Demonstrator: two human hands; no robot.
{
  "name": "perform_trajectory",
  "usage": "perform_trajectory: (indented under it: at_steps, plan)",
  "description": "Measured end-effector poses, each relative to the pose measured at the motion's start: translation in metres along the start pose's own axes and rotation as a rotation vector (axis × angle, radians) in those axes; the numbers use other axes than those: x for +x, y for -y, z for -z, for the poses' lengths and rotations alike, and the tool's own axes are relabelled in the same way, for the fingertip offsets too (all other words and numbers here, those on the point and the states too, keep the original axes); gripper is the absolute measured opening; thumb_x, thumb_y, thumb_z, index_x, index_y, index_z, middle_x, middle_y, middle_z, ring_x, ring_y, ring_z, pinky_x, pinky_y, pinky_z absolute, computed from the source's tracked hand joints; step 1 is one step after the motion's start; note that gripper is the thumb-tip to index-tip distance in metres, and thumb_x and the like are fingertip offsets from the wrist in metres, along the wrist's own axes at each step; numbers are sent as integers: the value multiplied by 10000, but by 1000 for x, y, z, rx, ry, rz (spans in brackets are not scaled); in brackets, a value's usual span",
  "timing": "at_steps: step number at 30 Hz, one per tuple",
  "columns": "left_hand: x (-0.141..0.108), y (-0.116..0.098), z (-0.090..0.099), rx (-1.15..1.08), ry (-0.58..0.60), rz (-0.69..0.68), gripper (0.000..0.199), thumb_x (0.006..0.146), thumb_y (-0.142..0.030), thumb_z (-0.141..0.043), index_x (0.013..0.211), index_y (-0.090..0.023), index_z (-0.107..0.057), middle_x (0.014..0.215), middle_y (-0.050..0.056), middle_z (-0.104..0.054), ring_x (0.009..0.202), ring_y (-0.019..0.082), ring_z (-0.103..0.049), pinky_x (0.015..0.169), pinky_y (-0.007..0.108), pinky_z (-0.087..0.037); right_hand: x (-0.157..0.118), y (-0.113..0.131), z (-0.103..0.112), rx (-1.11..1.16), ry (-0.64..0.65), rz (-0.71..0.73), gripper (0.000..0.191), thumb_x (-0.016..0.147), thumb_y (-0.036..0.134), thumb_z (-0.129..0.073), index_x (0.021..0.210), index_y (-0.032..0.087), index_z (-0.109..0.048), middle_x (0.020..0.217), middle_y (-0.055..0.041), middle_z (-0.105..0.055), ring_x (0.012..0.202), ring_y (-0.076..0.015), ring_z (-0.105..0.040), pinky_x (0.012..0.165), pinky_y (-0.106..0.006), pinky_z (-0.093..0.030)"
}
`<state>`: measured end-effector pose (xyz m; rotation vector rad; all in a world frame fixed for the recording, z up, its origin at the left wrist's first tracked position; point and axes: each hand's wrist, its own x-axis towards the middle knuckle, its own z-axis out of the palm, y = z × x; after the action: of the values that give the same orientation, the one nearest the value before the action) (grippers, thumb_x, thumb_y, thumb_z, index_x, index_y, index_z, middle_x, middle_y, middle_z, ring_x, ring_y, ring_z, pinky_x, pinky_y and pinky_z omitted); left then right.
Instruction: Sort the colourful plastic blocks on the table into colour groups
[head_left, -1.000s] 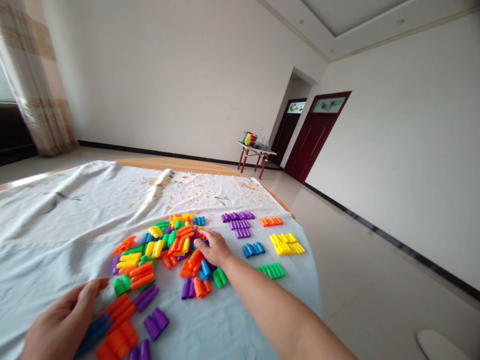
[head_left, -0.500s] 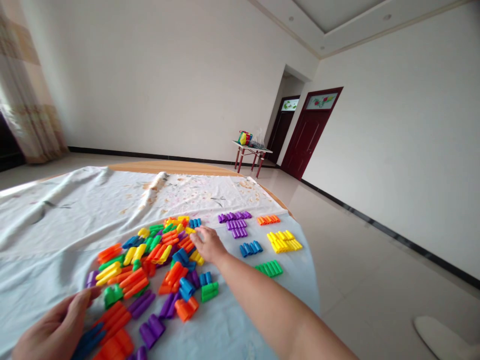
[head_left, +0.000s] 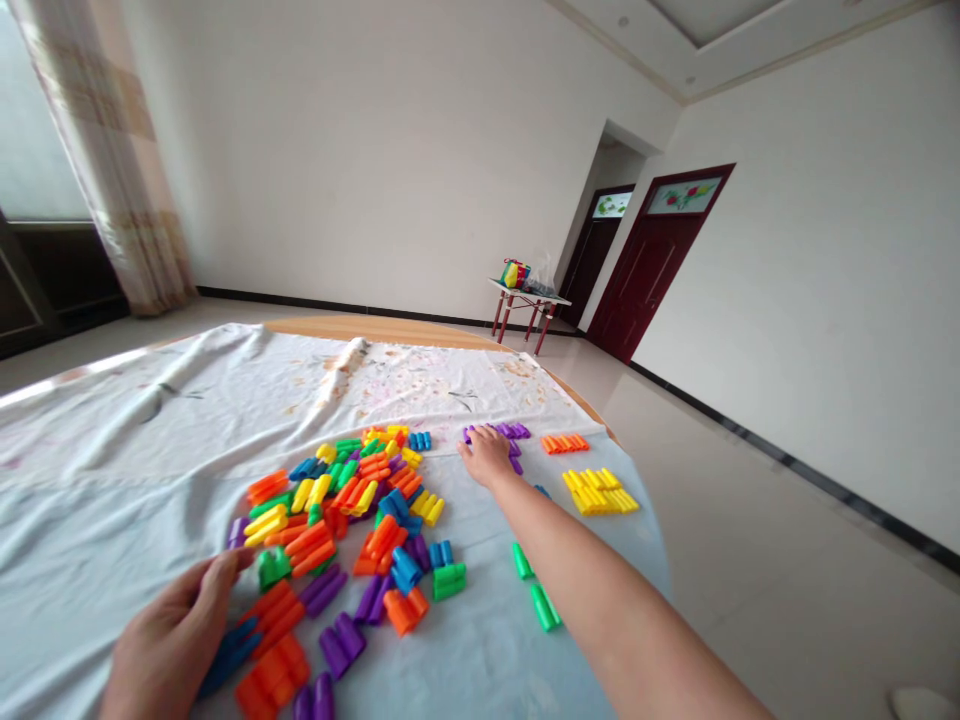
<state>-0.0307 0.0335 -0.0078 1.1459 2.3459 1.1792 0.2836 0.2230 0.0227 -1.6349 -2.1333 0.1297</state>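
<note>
My right hand is over the left part of the purple group. Its fingers curl downward, and whatever they hold is hidden beneath them. My left hand rests at the near left edge of a mixed pile of colourful plastic tube-shaped pieces. Its thumb and forefinger stretch toward a green piece, with nothing visible between them. Blue pieces lie partly hidden beside that hand. My right forearm passes above the green pieces and covers most of a blue group.
Orange pieces form a row at the right, with a yellow group nearer. A floral cloth covers part of the round wooden table. By the far wall stands a small table with a colourful bag.
My right hand has moved from the pile rightward to the purple group. Green pieces that lay in a tidy row now appear scattered nearer, beside my forearm. The view has turned slightly left.
</note>
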Motion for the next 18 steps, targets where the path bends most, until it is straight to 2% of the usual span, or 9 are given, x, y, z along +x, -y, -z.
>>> perform_trajectory:
  at_steps: [4, 8, 12, 15, 18]
  plan:
    - [-6, -10, 3, -98, 76, 111, 461, 688, -567, -417, 885, -248, -684, 891, 4, -711, 934, 237, -618, 785, 311, -449, -10, 30, 2, 94, 19, 147, 279, 865, 286, -503, 1096, 164, -600, 1176, -113, -599, 1141, -209, -496, 995, -356, -335]
    - [-6, -6, 1, -131, 65, 105, 442, 697, -531, -456, 901, -211, -682, 865, 22, -710, 920, 238, -611, 761, 299, -441, -46, 53, 12, 246, 70, 283, 223, 832, 220, -540, 1034, 172, -622, 1061, -56, -655, 1028, -151, -573, 929, -267, -413]
    - [-7, -6, 0, -125, 64, 79, 437, 731, -513, -451, 933, -201, -680, 869, 30, -709, 870, 221, -616, 721, 287, -439, -93, 63, 24, 453, 69, 308, 209, 814, 197, -545, 999, 169, -638, 1020, -65, -665, 992, -169, -592, 911, -306, -442]
    - [-11, -12, 1, -103, 77, 46, 430, 739, -495, -451, 939, -187, -675, 855, 42, -703, 854, 219, -612, 721, 289, -432, -121, 69, 23, 451, 81, 280, 241, 801, 219, -574, 1026, 168, -644, 1065, -77, -656, 1041, -193, -570, 944, -343, -420]
    - [-16, -17, 2, -74, 93, -13, 427, 739, -489, -449, 939, -185, -672, 881, 46, -696, 870, 217, -605, 749, 289, -423, -137, 74, 19, 444, 98, 265, 268, 814, 253, -574, 1060, 172, -643, 1098, -81, -653, 1068, -198, -560, 954, -344, -407]
